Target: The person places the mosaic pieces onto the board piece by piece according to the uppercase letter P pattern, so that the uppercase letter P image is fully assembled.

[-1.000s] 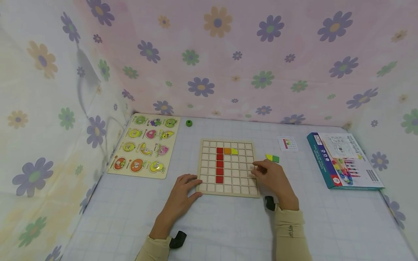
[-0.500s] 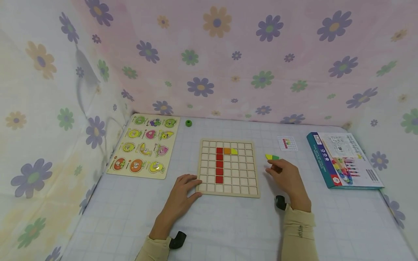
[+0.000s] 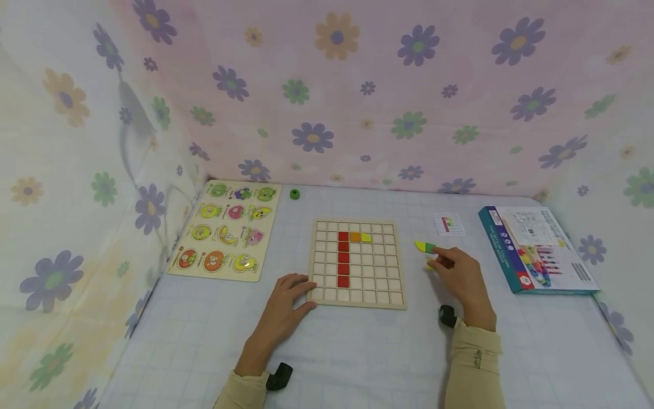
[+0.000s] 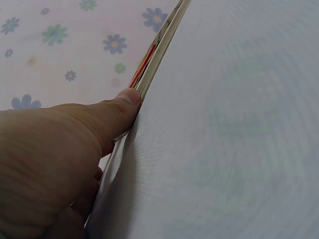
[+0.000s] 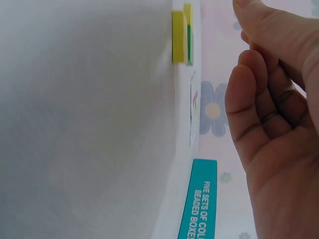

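Observation:
A wooden grid board (image 3: pixel 357 292) lies on the white cloth. Set in it are a column of red tiles (image 3: pixel 344 258), an orange tile (image 3: pixel 355 237) and a yellow one (image 3: pixel 366 237). My left hand (image 3: pixel 286 298) rests at the board's near left corner; in the left wrist view its thumb (image 4: pixel 130 95) touches the frame. Right of the board, my right hand (image 3: pixel 460 278) is over a yellow-and-green pair of blocks (image 3: pixel 421 246). Beside its thumb shows another yellow block (image 5: pixel 178 37). Nothing shows between the right thumb and forefinger.
A printed pattern card (image 3: pixel 449 225) lies behind my right hand, with a teal-edged box (image 3: pixel 541 250) to the right. On the left lies a fruit puzzle board (image 3: pixel 225 230); a green bead (image 3: pixel 294 194) sits at the back. Flowered cloth (image 3: pixel 337 102) walls the table.
My right hand has moved right from the grid board's edge to the loose blocks, and a yellow block now shows by its thumb. The left hand has stayed at the corner.

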Motion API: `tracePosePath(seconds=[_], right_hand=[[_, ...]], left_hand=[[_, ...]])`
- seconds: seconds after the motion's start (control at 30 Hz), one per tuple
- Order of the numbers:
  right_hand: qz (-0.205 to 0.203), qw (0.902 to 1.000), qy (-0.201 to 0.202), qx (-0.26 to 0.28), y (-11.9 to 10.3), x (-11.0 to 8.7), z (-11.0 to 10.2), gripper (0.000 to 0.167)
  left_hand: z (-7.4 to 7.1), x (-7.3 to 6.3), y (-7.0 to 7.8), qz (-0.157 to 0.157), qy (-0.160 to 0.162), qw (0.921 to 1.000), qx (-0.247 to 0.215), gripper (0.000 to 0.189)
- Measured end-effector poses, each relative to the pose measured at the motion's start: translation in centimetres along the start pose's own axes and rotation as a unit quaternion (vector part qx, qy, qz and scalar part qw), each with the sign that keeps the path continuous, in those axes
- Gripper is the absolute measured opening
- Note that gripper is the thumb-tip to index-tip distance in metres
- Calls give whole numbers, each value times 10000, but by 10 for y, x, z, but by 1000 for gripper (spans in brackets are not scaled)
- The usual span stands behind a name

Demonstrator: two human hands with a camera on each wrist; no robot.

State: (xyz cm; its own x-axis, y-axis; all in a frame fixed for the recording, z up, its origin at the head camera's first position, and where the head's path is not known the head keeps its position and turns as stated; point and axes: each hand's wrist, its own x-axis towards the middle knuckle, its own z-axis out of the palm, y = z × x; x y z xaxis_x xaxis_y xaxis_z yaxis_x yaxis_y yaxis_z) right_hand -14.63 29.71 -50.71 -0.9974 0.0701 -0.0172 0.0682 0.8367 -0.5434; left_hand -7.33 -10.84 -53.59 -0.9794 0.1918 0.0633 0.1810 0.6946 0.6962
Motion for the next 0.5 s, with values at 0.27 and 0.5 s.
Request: tracePosePath(seconds=[0.27, 0.5], right_hand=[[335, 9982, -487, 111, 12, 13, -7, 48], [595, 9942, -873, 177, 18, 29, -11, 55]], left_hand=[[1, -1, 1, -23, -6, 10000, 31, 41], [-1, 0, 1, 34, 31, 10000, 23, 41]])
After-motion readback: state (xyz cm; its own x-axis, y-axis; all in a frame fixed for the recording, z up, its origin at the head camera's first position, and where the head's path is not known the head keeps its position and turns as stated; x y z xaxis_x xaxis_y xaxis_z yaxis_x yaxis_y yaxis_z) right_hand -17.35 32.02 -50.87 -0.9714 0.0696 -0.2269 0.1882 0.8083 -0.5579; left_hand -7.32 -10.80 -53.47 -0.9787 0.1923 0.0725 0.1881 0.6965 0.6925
